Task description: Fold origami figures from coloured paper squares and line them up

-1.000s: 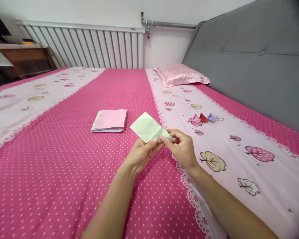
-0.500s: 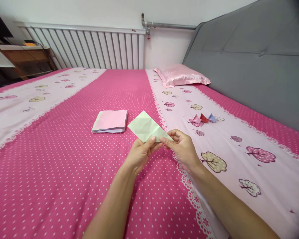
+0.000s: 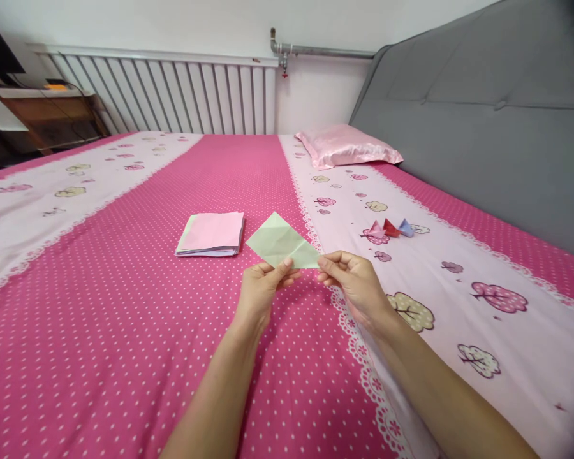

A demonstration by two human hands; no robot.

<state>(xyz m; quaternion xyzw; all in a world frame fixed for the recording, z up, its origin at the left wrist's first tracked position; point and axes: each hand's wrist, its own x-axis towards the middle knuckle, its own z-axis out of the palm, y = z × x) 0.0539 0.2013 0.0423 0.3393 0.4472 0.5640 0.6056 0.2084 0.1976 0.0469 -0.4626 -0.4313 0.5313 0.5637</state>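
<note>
A pale green sheet of origami paper (image 3: 280,241), creased and with its near edge folded, is held between both hands above the bed. My left hand (image 3: 265,284) pinches its near edge, thumb on top and fingers beneath. At the right-hand corner, the thumb and fingertips of my right hand (image 3: 351,277) close on the paper. To the left lies a stack of coloured paper squares (image 3: 213,233), a pink one on top. Three small folded paper pieces sit in a row on the right: a pink one (image 3: 377,230), a red one (image 3: 391,228) and a blue one (image 3: 405,227).
The bed is covered by a pink patterned sheet (image 3: 124,306). A pink pillow (image 3: 347,145) lies at the far right against a grey padded headboard (image 3: 483,127). Behind the bed stand a white radiator (image 3: 172,92) and a pipe (image 3: 330,50); a wooden desk (image 3: 52,118) is at far left.
My right thumb and fingers have slid along the folded edge to the paper's right corner, away from my left hand. The left hand has shifted slightly left and still grips the paper.
</note>
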